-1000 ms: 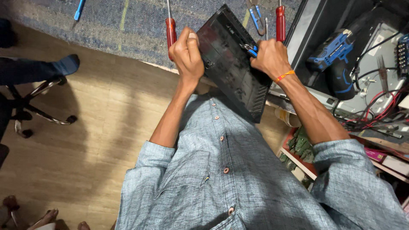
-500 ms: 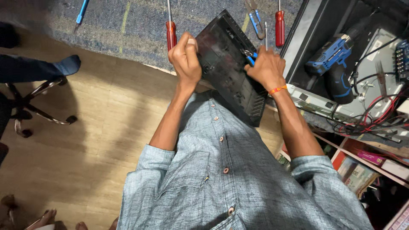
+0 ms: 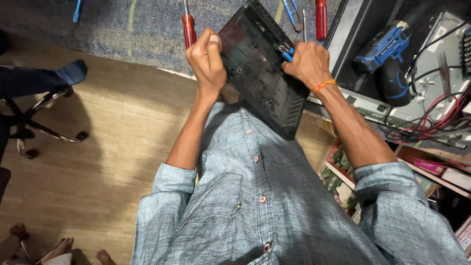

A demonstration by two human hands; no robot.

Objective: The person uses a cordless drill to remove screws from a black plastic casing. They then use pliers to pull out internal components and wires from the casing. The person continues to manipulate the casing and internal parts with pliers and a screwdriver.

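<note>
The left hand (image 3: 208, 59) grips the edge of a black box (image 3: 262, 68). The right hand (image 3: 306, 61) is closed around a small blue-handled tool (image 3: 286, 52) on it.

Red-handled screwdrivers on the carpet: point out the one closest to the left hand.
The red-handled screwdriver just beside the left hand; the other red screwdriver lies past the black panel.

The left hand (image 3: 207, 58) is curled into a tight grip, thumb uppermost with its nail showing, knuckles turned outward; its bare forearm runs straight down to a rolled sleeve at the elbow. The right hand (image 3: 306, 61) is clenched too, fingers folded under and the back of the hand facing up; an orange band circles its wrist; the forearm slants down and rightward to a rolled cuff.
</note>
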